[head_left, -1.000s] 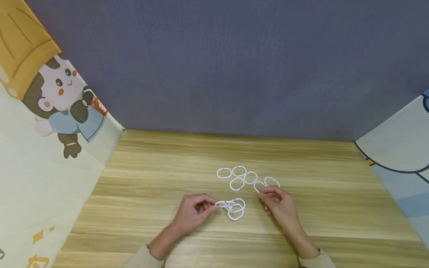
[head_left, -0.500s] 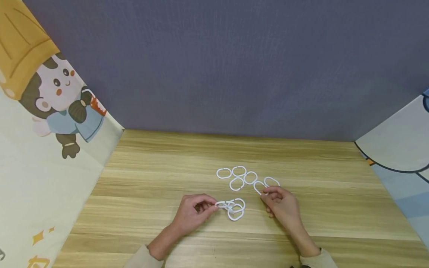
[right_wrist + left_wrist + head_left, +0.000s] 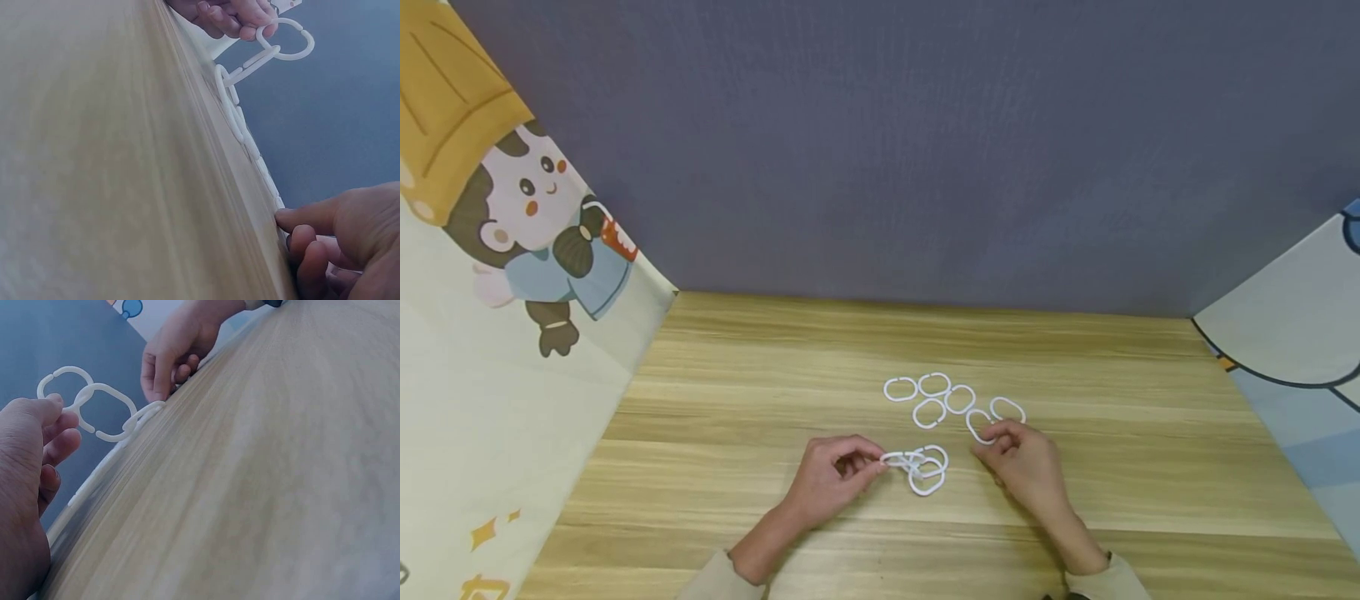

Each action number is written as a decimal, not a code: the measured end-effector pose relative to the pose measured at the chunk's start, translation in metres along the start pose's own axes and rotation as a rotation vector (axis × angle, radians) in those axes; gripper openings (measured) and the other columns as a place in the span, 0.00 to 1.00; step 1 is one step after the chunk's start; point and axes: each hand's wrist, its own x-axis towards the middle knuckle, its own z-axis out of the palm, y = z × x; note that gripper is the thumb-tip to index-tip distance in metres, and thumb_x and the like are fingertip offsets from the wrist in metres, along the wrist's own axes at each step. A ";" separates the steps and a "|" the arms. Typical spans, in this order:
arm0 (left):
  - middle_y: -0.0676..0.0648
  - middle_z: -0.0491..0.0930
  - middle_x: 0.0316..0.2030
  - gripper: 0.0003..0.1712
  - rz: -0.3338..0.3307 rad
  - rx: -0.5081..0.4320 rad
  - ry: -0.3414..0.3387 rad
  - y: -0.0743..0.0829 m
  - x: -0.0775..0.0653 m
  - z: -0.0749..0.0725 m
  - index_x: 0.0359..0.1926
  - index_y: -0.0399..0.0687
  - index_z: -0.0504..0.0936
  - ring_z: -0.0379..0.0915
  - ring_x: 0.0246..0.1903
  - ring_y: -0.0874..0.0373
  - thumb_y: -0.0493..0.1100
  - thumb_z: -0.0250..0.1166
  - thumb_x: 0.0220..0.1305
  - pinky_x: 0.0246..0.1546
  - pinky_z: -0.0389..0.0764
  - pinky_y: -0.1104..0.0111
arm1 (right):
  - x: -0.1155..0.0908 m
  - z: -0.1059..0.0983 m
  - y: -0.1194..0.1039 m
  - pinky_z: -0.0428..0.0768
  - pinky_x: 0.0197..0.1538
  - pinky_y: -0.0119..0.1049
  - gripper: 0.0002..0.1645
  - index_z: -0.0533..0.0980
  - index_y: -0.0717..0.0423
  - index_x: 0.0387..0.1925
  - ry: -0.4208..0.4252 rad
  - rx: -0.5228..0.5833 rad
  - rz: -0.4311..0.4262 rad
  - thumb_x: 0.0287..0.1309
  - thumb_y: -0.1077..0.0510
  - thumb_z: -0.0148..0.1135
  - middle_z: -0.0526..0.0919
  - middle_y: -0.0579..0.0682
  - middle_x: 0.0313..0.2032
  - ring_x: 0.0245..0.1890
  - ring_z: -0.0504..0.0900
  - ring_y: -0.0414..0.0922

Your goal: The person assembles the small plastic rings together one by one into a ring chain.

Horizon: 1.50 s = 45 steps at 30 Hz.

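My left hand [image 3: 838, 468] pinches a white oval shower curtain ring [image 3: 72, 368] between thumb and fingertips, lifted off the table. Through it hooks a second curtain ring [image 3: 112, 392], slanting down to others linked at the table surface. This short chain's lower ring [image 3: 927, 493] lies between my two hands. Farther right, my right hand [image 3: 1028, 471] holds the near right side of a separate curtain ring [image 3: 968, 423] at the table, thumb and fingers together. My fingers hide part of that ring. Another loose ring [image 3: 1008, 399] lies just beyond them.
Several more loose white rings, including the leftmost one [image 3: 885, 388], lie close together beyond the chain on the wood-grain table [image 3: 760, 358]. A dark blue-grey panel [image 3: 880, 167] stands behind the table. Pale walls with cartoon prints flank both sides.
The right hand shifts slightly toward me and left, and the ring at its fingertips moves a little nearer. The left hand and its chain hold their place.
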 end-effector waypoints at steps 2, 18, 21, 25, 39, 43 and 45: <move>0.49 0.88 0.26 0.08 0.005 0.000 0.001 0.000 0.000 0.000 0.40 0.42 0.92 0.74 0.23 0.72 0.28 0.79 0.62 0.18 0.79 0.73 | 0.000 0.000 -0.001 0.75 0.22 0.28 0.08 0.88 0.57 0.35 0.000 -0.034 -0.012 0.58 0.63 0.84 0.83 0.45 0.23 0.17 0.77 0.36; 0.49 0.88 0.26 0.07 -0.005 0.011 0.004 0.001 0.000 -0.001 0.40 0.42 0.92 0.74 0.24 0.72 0.29 0.79 0.63 0.18 0.80 0.73 | -0.007 0.002 -0.004 0.73 0.29 0.29 0.08 0.86 0.52 0.34 -0.029 -0.189 -0.223 0.62 0.64 0.81 0.79 0.40 0.25 0.24 0.72 0.33; 0.49 0.88 0.26 0.07 0.000 0.015 0.006 0.001 0.000 -0.001 0.40 0.42 0.92 0.74 0.24 0.72 0.29 0.79 0.63 0.18 0.80 0.72 | -0.007 0.002 -0.003 0.73 0.29 0.29 0.07 0.86 0.54 0.36 -0.016 -0.157 -0.231 0.65 0.65 0.79 0.80 0.41 0.26 0.24 0.72 0.33; 0.49 0.88 0.26 0.07 -0.001 0.017 0.007 0.001 0.000 -0.001 0.40 0.42 0.92 0.74 0.24 0.73 0.29 0.79 0.63 0.18 0.80 0.72 | -0.008 0.002 -0.004 0.74 0.30 0.28 0.05 0.85 0.57 0.38 -0.018 -0.107 -0.225 0.68 0.66 0.76 0.82 0.44 0.28 0.26 0.73 0.34; 0.47 0.88 0.26 0.06 0.008 0.013 0.010 0.004 0.002 0.000 0.40 0.41 0.92 0.75 0.23 0.71 0.29 0.79 0.64 0.19 0.80 0.73 | -0.007 0.002 -0.007 0.80 0.21 0.32 0.06 0.78 0.71 0.48 -0.026 0.185 -0.035 0.81 0.67 0.61 0.83 0.56 0.31 0.19 0.78 0.40; 0.47 0.88 0.26 0.06 0.000 0.013 0.008 0.003 0.002 0.000 0.40 0.41 0.92 0.75 0.24 0.71 0.30 0.79 0.64 0.19 0.81 0.73 | -0.006 0.001 -0.008 0.81 0.20 0.33 0.06 0.76 0.72 0.48 -0.033 0.236 0.008 0.82 0.68 0.58 0.84 0.57 0.31 0.19 0.79 0.41; 0.48 0.88 0.26 0.06 -0.002 0.016 0.006 0.003 0.001 0.000 0.40 0.42 0.92 0.75 0.24 0.72 0.30 0.79 0.64 0.19 0.81 0.73 | -0.006 0.001 -0.008 0.82 0.20 0.34 0.05 0.76 0.72 0.47 -0.035 0.248 0.025 0.80 0.69 0.57 0.85 0.57 0.30 0.19 0.79 0.41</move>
